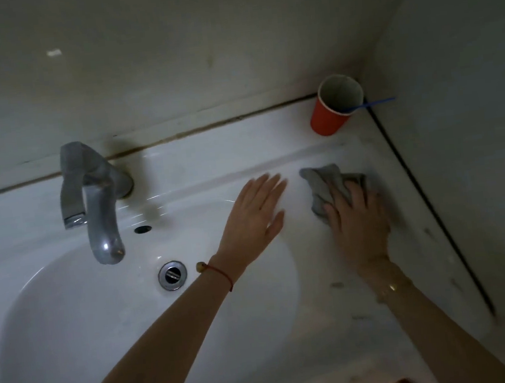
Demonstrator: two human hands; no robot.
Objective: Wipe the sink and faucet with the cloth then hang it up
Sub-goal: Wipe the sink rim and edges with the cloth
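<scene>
Wiping looks underway: the faucet and the sink bowl appear yet to be done, hanging too. The left hand lies flat, fingers straight, holding nothing. The right hand presses the grey cloth on the right-hand surface, fingers curled over it. A red cup holding a blue stick stands in the corner, just behind the cloth.

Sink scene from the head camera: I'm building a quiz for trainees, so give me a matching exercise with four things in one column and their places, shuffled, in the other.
Things:
1. cloth
2. red cup
3. faucet
4. left hand

Places:
A. in the back right corner, against the wall
B. flat on the sink rim, fingers straight
C. under the right hand on the right ledge
D. at the back, spout over the basin

Pairs: 1-C, 2-A, 3-D, 4-B
</scene>
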